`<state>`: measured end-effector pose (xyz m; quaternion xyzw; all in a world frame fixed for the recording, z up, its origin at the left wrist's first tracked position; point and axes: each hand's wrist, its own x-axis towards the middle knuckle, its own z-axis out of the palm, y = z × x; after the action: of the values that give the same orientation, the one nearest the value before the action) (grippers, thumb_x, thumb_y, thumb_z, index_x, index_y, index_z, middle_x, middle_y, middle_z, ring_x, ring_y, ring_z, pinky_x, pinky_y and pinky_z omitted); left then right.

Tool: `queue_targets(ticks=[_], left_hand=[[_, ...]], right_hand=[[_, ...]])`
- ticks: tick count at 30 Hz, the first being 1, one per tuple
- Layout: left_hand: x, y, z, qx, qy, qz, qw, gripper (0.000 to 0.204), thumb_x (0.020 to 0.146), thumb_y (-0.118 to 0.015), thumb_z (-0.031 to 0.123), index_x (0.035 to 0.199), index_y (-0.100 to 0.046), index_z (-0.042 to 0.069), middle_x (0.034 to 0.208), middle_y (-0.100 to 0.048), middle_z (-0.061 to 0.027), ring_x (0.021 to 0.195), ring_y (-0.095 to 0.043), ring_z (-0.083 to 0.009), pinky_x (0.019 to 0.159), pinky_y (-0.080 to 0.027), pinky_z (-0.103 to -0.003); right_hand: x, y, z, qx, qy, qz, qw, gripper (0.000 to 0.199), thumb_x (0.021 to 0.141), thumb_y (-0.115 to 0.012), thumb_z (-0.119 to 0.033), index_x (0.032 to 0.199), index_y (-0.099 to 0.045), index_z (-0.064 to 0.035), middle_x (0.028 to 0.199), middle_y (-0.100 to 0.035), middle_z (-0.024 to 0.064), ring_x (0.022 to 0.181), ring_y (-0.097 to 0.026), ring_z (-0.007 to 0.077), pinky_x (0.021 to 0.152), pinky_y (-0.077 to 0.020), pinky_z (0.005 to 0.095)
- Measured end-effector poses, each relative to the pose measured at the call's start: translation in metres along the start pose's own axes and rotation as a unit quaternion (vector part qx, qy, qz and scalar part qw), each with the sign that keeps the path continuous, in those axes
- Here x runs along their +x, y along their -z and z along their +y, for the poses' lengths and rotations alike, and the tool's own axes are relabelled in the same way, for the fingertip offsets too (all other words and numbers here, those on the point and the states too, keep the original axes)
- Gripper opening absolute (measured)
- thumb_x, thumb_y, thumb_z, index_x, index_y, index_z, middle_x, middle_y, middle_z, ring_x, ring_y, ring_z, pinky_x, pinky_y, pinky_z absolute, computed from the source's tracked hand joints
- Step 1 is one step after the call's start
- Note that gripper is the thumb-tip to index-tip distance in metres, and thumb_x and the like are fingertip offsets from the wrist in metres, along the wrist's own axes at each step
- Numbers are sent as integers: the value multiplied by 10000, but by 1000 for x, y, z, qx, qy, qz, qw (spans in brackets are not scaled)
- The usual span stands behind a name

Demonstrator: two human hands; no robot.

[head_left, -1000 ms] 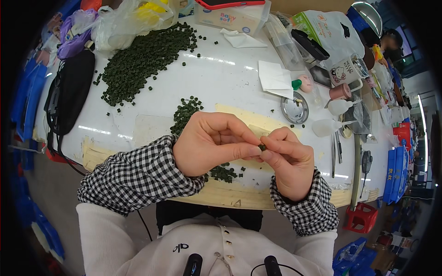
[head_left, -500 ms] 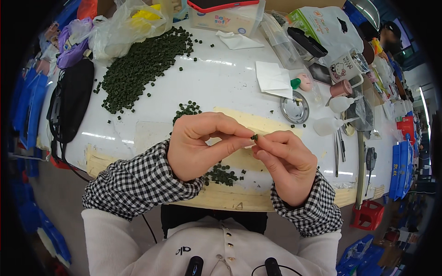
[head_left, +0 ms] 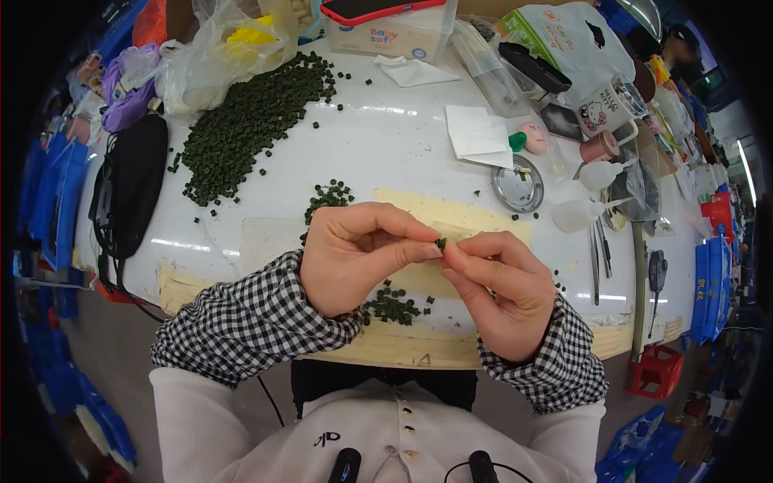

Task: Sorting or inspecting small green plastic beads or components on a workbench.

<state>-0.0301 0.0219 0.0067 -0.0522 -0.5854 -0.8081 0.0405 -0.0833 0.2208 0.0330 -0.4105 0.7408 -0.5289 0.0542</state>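
My left hand (head_left: 354, 256) pinches a small dark green piece (head_left: 440, 243) between thumb and index finger, above the front part of the table. The fingertips of my right hand (head_left: 506, 283) meet the same piece from the other side, mostly covering it. Past my left hand lies a small group of dark green pieces (head_left: 328, 196), partly hidden by it. Between my wrists, near the table's front edge, another small group of green pieces (head_left: 390, 306) is spread. Farther left rises a large pile of short, squat green pieces (head_left: 241, 121).
A black pouch (head_left: 133, 189) with a cord lies at the left edge. To the right are a round metal lid (head_left: 518, 187), white tissue (head_left: 477, 137), squeeze bottles (head_left: 576, 214), tweezers (head_left: 595, 262) and a mug (head_left: 608, 109). A clear plastic box (head_left: 386, 36) stands at the back.
My hands stay together at the small green piece, with the right fingers slightly shifted around it. The whole view has moved a little.
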Motion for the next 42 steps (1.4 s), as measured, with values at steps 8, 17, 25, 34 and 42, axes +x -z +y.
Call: queue_targets(ticks=[8, 17, 25, 34, 42], left_hand=[[7, 10, 5, 161, -134, -74, 975, 176, 823, -652, -114, 973, -684, -28, 960, -686, -161, 888, -676, -199, 789, -547, -275], [6, 6, 8, 82, -50, -44, 994, 176, 843, -670, -59, 1018, -673, -41, 971, -686, -129, 933, -662, -173, 855, -532, -278], [6, 6, 6, 106, -59, -39, 992, 179, 841, -666, -67, 1018, -676, -41, 973, -686, -136, 924, -665, -174, 856, -532, -278], [8, 8, 16, 323, -180, -67, 927, 217, 814, -645, -133, 1001, -679, -29, 971, -689, -146, 886, -668, -191, 792, -536, -274], [4, 3, 7, 113, -24, -19, 993, 170, 840, -669, -59, 1007, -690, -35, 971, -695, -128, 925, -661, -155, 850, -532, -273]], right_hand=[[-2, 2, 11, 163, -55, -20, 985, 271, 852, -655, 46, 1114, -685, -14, 985, -636, 78, 821, -591, 110, 701, -462, 212], [2, 4, 2, 24, 7, -4, 1000, 299, 851, -643, 59, 1138, -670, -19, 997, -636, 106, 837, -628, 159, 710, -510, 238], [2, 2, 4, 23, 3, 6, 1000, 300, 854, -632, 69, 1142, -662, -9, 1008, -631, 109, 864, -630, 160, 725, -508, 236], [1, 0, 12, 147, -44, -5, 988, 293, 857, -628, 62, 1141, -663, 0, 991, -636, 115, 825, -623, 152, 700, -499, 226], [3, 2, 3, 3, 13, -8, 1000, 311, 852, -623, 80, 1151, -655, 5, 975, -612, 111, 803, -628, 153, 682, -517, 231]])
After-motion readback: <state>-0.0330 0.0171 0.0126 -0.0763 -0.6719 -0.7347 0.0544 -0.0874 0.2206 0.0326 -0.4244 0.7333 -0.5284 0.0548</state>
